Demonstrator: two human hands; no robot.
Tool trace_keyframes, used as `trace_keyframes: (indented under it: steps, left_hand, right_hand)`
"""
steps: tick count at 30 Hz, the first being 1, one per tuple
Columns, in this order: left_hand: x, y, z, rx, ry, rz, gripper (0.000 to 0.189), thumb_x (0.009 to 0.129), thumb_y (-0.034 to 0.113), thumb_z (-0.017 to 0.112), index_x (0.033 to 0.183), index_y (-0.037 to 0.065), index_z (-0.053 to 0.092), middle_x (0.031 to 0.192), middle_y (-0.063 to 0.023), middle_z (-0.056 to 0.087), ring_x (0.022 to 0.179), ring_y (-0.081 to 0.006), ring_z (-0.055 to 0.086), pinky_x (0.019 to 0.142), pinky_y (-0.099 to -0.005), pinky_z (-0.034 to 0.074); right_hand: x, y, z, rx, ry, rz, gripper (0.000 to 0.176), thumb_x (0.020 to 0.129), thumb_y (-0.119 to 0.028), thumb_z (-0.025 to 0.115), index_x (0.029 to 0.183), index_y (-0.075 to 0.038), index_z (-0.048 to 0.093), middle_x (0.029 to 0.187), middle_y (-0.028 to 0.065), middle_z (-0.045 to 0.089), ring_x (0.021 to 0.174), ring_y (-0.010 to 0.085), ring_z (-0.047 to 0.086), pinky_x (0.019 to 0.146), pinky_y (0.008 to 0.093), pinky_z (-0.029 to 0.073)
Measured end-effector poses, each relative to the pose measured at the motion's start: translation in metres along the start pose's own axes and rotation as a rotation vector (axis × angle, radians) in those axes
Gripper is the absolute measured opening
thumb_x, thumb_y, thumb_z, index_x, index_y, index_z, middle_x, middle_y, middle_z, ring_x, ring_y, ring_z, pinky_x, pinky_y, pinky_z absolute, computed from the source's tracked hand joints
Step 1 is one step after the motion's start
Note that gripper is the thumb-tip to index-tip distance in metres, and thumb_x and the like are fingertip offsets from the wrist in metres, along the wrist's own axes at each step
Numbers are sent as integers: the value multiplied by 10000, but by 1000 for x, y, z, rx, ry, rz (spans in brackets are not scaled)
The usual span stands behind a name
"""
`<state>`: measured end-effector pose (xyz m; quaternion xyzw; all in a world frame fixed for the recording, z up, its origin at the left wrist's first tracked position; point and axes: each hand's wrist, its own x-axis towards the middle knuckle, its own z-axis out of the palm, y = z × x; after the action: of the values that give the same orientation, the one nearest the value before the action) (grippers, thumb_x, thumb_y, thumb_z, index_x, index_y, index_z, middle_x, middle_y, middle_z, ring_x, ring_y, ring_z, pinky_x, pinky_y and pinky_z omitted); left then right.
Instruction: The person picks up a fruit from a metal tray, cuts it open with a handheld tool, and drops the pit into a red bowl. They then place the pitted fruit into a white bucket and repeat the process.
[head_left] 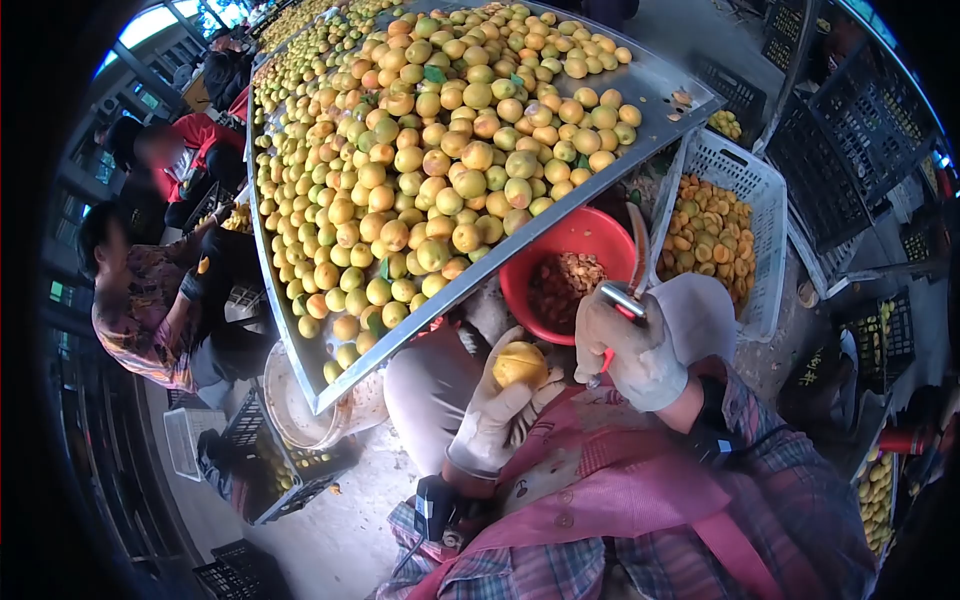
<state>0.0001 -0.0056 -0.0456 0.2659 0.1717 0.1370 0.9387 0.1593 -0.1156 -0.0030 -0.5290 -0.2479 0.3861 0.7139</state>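
My left hand (483, 425), in a pale glove, is closed around a yellow apricot (520, 365) in front of my lap. To its right, my gloved right hand (640, 360) grips a small hand tool (624, 300) with a shiny metal end. A bit of red shows below those fingers, and most of the tool is hidden by the glove. Just beyond my hands stands a red bowl (615, 240) with brownish pits (570, 280) in it. A large heap of whole apricots (430, 170) lies on the metal table (665, 100) ahead.
A white crate (765, 200) of split apricots (708, 240) stands right of the bowl. At left are a white bucket (285, 390) and a dark crate (255, 430). Two people sit along the table's left side. Black crates (870, 120) are stacked at far right.
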Motion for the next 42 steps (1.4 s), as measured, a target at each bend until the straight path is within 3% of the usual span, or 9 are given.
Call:
trace_keyframes:
  steps: [6,18,24,27,31,34,37,38,42]
  left_hand:
    - [-3,5,14,248,32,-4,646,821,84,729,1337,18,345,1098,-113,576,991,-211,622,902,-343,525]
    - [-3,4,26,638,-21,185,663,695,117,825,1241,-15,474,1125,-64,590,1014,-140,569,896,-291,466]
    - [-7,31,40,1075,8,106,676,605,204,888,1156,-12,560,1084,-48,639,998,-135,590,889,-287,461]
    - [-9,38,45,1148,-1,70,694,575,226,900,1136,-27,579,1076,-51,649,999,-141,602,880,-283,463]
    - [-8,21,20,943,-105,146,824,636,458,861,1217,-27,535,1110,-56,632,1005,-161,608,882,-292,471]
    - [-7,-12,-4,443,-129,289,807,877,662,452,1245,-55,496,1117,-122,607,1005,-202,612,866,-314,486]
    - [-11,-26,-2,236,26,141,736,912,597,425,1269,-45,467,1130,-130,591,1016,-211,607,868,-322,493]
    - [-10,-25,-4,199,-88,119,838,902,684,383,1370,-11,375,1283,-132,527,1089,-246,592,920,-348,492]
    - [-10,-19,4,145,-72,27,773,933,657,349,1340,2,393,1223,-132,560,1023,-253,614,835,-344,531]
  right_hand:
    - [9,-26,30,146,78,-320,157,854,-70,527,703,-60,486,622,-9,495,551,97,501,504,243,361]
    - [11,-19,45,386,-127,-264,136,849,-92,544,742,-46,475,642,41,517,526,112,498,487,234,376]
    - [9,-24,51,269,-132,-208,146,846,-97,538,736,-63,449,625,21,464,510,128,466,480,251,362]
    - [10,-22,52,542,-221,-101,175,877,-143,526,738,-80,440,595,9,402,487,144,431,468,264,353]
    - [15,-29,53,502,-211,-108,315,958,-232,468,680,-101,396,568,13,366,446,146,379,435,274,347]
    - [15,-26,55,464,-202,-138,373,1001,-277,390,664,-120,367,558,3,374,406,131,353,407,281,359]
    - [13,-24,60,462,-158,-160,389,1003,-279,395,649,-124,348,552,4,369,397,124,334,400,277,351]
    - [12,-25,61,494,-120,-144,396,981,-253,460,630,-113,341,551,19,361,419,130,332,411,269,329]
    - [9,-10,48,549,-237,-127,274,958,-198,494,708,-97,444,616,14,434,481,134,431,457,259,399]
